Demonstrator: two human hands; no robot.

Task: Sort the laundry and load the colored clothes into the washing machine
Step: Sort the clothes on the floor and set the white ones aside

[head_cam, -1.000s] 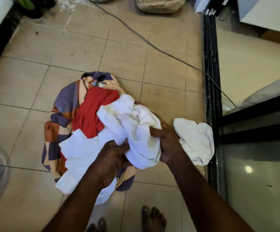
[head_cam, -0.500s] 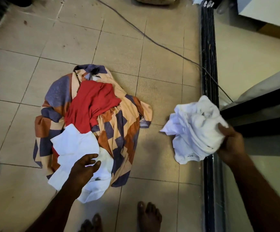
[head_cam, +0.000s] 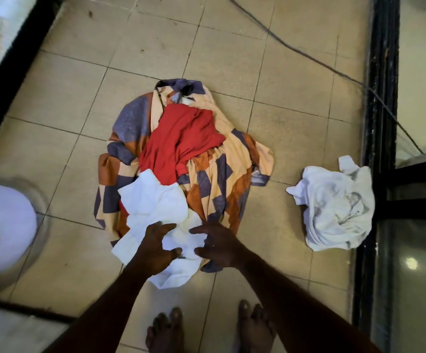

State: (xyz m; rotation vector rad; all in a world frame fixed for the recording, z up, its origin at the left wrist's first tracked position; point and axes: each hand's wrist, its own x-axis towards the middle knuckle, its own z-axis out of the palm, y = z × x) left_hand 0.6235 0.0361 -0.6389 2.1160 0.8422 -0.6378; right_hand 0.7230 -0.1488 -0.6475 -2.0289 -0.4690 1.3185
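Note:
A laundry pile lies on the tiled floor. Its base is a patterned cloth (head_cam: 222, 179) in orange, cream and purple, with a red garment (head_cam: 181, 141) on top. A white garment (head_cam: 153, 202) lies across the pile's near edge. My left hand (head_cam: 155, 248) and my right hand (head_cam: 219, 243) both reach down onto this white garment, fingers spread and touching it. Neither hand has closed around the fabric. A separate crumpled white garment (head_cam: 334, 207) lies alone on the floor to the right.
A black door frame (head_cam: 377, 123) runs along the right, with a dark cable (head_cam: 296, 49) crossing the floor toward it. A white rounded object (head_cam: 0, 225) stands at the left edge. My bare feet (head_cam: 206, 327) are just below the pile.
My right hand has let go of the crumpled white garment, which now lies on the floor at right. That hand came back to the pile and joined my left hand on the other white garment.

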